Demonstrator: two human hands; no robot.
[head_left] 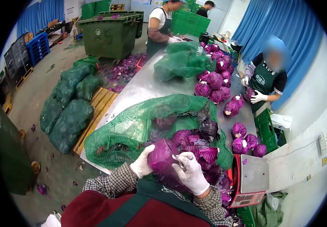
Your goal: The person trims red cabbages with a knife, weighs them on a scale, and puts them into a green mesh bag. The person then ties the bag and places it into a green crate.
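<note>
My left hand [142,163], in a white glove, is closed around the side of a purple cabbage [161,157] held in front of my apron. Gloved as well, my right hand [190,172] grips a small knife [179,162], its thin metal blade against the cabbage's right side; much of the handle is hidden by the fingers. Just beyond, a green mesh bag [123,121] lies opened on the metal table [142,86]. Loose cabbages and torn purple leaves [208,154] spill out of it beside my right hand.
A red scale [252,176] stands at the right. Trimmed cabbages [214,80] are piled along the table's right side, near a co-worker [265,81] holding one. Another person [161,26] works at the far end. Filled mesh sacks [71,123] lie on a pallet left, near a green bin [108,38].
</note>
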